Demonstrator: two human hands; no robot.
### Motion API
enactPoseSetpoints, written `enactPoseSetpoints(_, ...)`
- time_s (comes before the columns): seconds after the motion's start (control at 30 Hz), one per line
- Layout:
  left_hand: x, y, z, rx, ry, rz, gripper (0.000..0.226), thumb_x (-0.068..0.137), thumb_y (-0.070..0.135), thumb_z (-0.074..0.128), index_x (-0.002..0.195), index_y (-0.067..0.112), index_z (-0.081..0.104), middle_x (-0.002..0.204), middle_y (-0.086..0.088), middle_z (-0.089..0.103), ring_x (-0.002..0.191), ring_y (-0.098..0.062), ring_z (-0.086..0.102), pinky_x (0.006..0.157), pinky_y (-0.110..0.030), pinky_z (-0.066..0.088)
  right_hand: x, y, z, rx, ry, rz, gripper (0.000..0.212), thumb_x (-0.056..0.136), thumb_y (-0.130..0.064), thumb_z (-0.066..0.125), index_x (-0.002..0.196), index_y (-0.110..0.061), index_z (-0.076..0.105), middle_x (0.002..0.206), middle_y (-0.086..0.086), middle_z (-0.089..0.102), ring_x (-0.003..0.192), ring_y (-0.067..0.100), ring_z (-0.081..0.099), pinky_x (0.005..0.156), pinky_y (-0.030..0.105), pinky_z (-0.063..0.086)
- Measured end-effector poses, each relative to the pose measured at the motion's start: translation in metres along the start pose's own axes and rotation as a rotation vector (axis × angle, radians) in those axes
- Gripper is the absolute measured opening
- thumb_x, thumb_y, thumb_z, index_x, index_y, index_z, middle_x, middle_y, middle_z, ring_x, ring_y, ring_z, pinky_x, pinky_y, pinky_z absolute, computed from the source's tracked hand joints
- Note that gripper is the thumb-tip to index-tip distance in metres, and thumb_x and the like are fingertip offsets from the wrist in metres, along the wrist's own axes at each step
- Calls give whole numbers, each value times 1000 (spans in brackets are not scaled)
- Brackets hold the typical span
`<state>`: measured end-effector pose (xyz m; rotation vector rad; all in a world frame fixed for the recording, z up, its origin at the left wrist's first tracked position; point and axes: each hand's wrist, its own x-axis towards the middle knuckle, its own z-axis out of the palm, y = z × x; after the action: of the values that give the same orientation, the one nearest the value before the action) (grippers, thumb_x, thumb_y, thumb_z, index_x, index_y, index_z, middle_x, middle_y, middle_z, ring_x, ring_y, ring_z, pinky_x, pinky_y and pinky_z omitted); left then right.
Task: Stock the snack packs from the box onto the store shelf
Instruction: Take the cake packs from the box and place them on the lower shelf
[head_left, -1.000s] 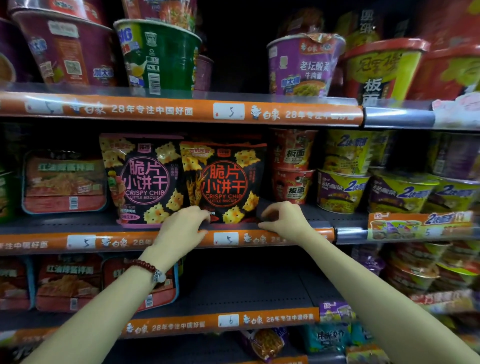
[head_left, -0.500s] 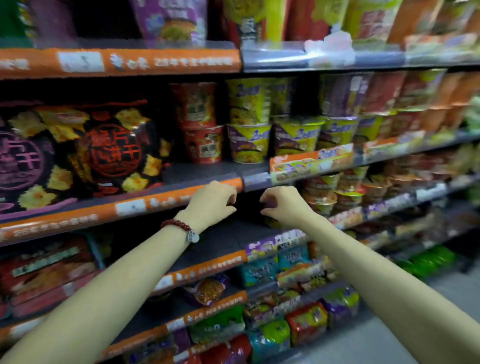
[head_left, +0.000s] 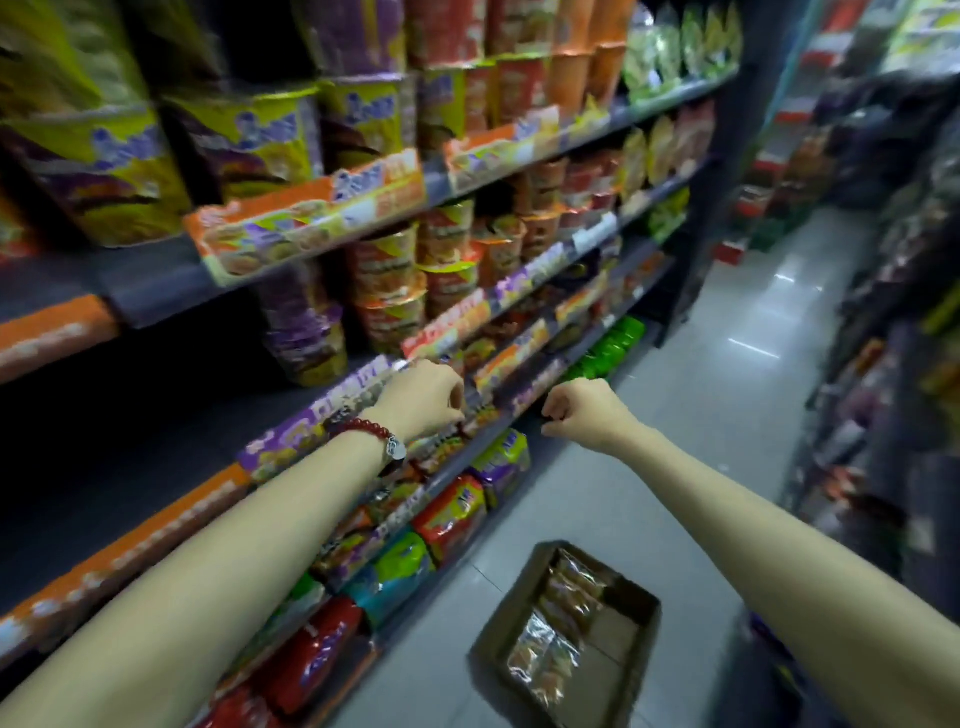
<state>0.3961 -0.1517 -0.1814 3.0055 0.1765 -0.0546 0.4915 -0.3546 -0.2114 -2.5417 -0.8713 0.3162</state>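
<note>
left grip (head_left: 423, 397) curled, empty | right grip (head_left: 582, 413) curled, empty | box (head_left: 621, 652) on floor

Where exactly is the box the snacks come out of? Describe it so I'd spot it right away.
Start at the grey tiled aisle floor running between the two rows of shelves. Low in the view, below and between the person's outstretched arms, an open brown cardboard box sits on those tiles. Unlike the goods around it, it is off the shelves, with a row of shiny snack packs inside.
</note>
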Motion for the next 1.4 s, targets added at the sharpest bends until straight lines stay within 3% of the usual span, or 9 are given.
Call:
enactPoseSetpoints(0.33, 108, 57, 83, -49, -249, 311, 13, 78, 23, 67, 82, 12, 71, 85, -7, 72, 84, -24, 67, 71, -38, 57, -32, 117, 33, 140, 23, 499, 27, 80, -21, 74, 101, -5, 72, 101, 12, 73, 97, 25, 66, 80, 24, 46)
enactPoseSetpoints(0.53, 143, 73, 156, -103, -406, 358, 13, 79, 25, 68, 85, 13, 71, 90, -8, 73, 91, -24, 66, 77, -37, 55, -48, 162, 75, 209, 21, 721, 26, 81, -26, 74, 101, -9, 72, 104, 9, 72, 100, 23, 66, 79, 24, 45)
enactPoseSetpoints(0.73, 154, 65, 258, -206, -546, 231, 24, 78, 33, 71, 95, 16, 70, 94, -3, 72, 90, -19, 66, 80, -35, 55, -46, 219, 150, 337, -42, 807, 24, 83, -26, 72, 100, -8, 71, 98, 7, 70, 90, 17, 62, 73, 21, 41)
enactPoseSetpoints(0.93, 148, 57, 391, -303, -633, 89, 30, 81, 30, 71, 105, 11, 68, 103, -5, 70, 95, -19, 64, 84, -31, 51, -37, 281, 266, 440, -98, 885, 20, 85, -21, 71, 100, -8, 68, 92, 4, 64, 85, 14, 56, 73, 22, 41)
enactPoseSetpoints(1.07, 136, 56, 494, -363, -700, 35, 31, 83, 29, 70, 108, 12, 65, 106, -4, 67, 92, -14, 60, 75, -21, 43, -34, 321, 360, 446, -130, 905, 13, 84, -23, 71, 90, -13, 66, 86, 1, 64, 78, 13, 57, 59, 20, 40)
enactPoseSetpoints(1.27, 125, 53, 648, -396, -822, -53, 32, 83, 26, 70, 111, 13, 62, 112, -6, 66, 93, -16, 59, 77, -25, 46, -35, 375, 489, 518, -203, 975, 11, 85, -22, 71, 80, -18, 61, 77, -5, 60, 73, 9, 56, 62, 21, 43)
enactPoseSetpoints(1.4, 123, 52, 726, -470, -866, -191, 45, 84, 26, 69, 125, 10, 56, 122, -10, 62, 110, -23, 59, 89, -31, 49, -39, 405, 564, 579, -232, 1036, 10, 84, -22, 70, 83, -15, 64, 81, -1, 63, 80, 16, 61, 71, 30, 52)
